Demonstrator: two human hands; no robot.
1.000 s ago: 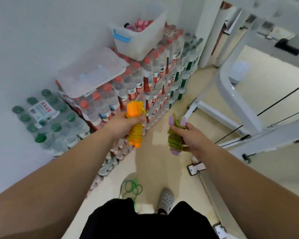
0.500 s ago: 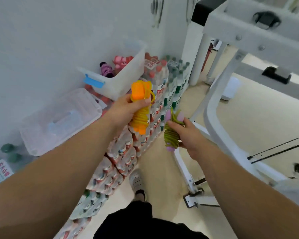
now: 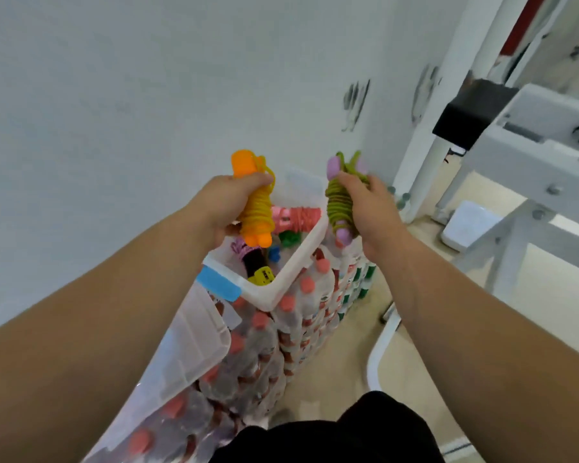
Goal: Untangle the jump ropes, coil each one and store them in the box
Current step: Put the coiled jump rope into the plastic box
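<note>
The left hand [image 3: 224, 202] curls tightly round the coiled orange jump rope [image 3: 256, 208]. The right hand [image 3: 368, 208] grips the coiled green jump rope [image 3: 340, 202] (purple handles). Half a second ago both were short of the box [image 3: 298, 259]; now the orange one hangs over it.

Mid-frame, a coiled orange jump rope [image 3: 255, 208] and a green coiled one [image 3: 339, 205] are held upright over the open white box [image 3: 300, 259] holding more coils.

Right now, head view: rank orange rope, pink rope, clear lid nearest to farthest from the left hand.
1. orange rope: gripped in the left hand.
2. pink rope: in the box, just right.
3. clear lid: lower down, on the bottles.
</note>
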